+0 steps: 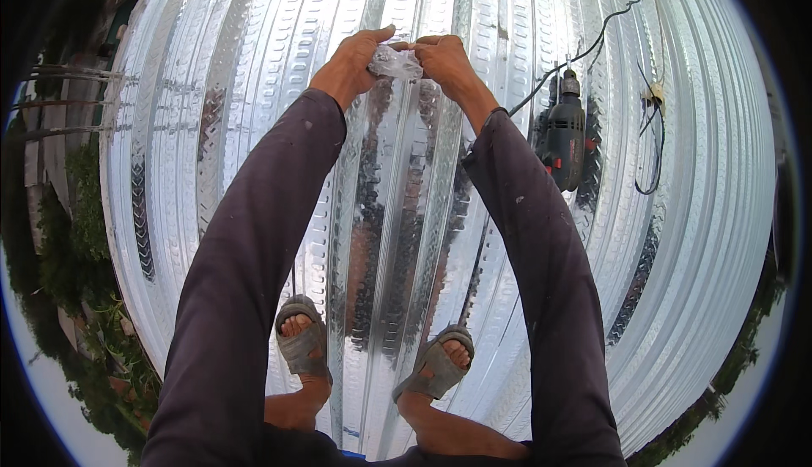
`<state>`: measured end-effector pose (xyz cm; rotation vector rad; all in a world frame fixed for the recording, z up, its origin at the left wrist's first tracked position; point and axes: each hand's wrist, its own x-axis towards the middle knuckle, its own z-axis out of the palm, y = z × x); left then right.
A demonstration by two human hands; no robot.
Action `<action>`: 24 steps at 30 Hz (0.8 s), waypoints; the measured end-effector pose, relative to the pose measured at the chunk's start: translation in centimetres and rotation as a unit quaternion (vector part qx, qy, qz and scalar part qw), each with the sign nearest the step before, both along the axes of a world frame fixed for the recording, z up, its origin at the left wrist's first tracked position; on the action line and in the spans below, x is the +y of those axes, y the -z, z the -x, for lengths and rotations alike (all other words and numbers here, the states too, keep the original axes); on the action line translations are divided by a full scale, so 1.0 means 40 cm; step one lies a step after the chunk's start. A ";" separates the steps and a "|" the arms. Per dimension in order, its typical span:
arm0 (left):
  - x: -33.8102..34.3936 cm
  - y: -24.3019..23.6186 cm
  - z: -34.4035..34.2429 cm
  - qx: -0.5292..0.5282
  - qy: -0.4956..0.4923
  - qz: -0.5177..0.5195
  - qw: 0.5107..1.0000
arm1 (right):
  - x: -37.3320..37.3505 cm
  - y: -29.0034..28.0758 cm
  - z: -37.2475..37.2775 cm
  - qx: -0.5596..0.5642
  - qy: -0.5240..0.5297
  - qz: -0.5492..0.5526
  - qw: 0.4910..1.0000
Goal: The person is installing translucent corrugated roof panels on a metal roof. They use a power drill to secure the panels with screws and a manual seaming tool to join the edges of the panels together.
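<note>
A small clear plastic bag (396, 63) hangs between my two hands, above the shiny ribbed metal sheets (279, 44). My left hand (353, 61) is closed around the bag's left side, its thumb pointing up and to the right. On the other side, my right hand (446, 63) has its fingers pinched at the bag's upper right edge. What the bag contains is too small to make out. To the right of my right forearm, a dark power drill (565, 133) with red parts lies on the metal, its chuck pointing away from me.
A black cable (602, 34) curls across the sheets near the drill, and another loop of cord (655, 145) lies farther right. My sandalled feet (302, 336) stand on the ribs. Beyond the left edge are plants (85, 205) and thin rods (72, 72).
</note>
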<state>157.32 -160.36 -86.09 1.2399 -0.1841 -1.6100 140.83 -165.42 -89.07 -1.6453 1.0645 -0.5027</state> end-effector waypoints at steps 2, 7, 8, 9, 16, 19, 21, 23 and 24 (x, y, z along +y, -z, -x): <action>-0.005 0.030 0.014 -0.046 0.003 -0.007 0.999 | -0.024 0.023 0.043 0.109 0.008 0.177 0.978; 0.120 0.123 -0.098 -0.127 0.015 -0.077 0.989 | 0.073 -0.089 0.199 0.051 0.083 0.118 0.988; 0.145 0.133 -0.082 -0.120 0.013 -0.088 0.989 | 0.112 -0.113 0.280 0.060 0.130 0.092 0.985; 0.147 0.128 -0.047 -0.107 0.015 -0.090 0.990 | 0.142 -0.127 0.379 0.073 0.195 0.085 0.974; 0.101 0.127 0.043 0.017 -0.055 -0.040 0.998 | 0.464 -0.075 0.688 0.022 0.473 -0.249 0.845; 0.082 0.115 0.057 0.038 -0.167 -0.047 0.984 | 0.506 0.013 0.669 -0.093 0.485 -0.351 0.796; 0.064 0.092 0.104 0.058 -0.289 -0.083 0.952 | 0.502 0.052 0.648 -0.208 0.494 -0.336 0.774; 0.062 0.094 0.090 0.065 -0.264 -0.045 0.961 | 0.445 0.091 0.624 -0.305 0.481 -0.346 0.745; 0.062 0.078 0.107 0.023 -0.226 -0.066 0.972 | 0.411 0.109 0.625 -0.334 0.495 -0.332 0.730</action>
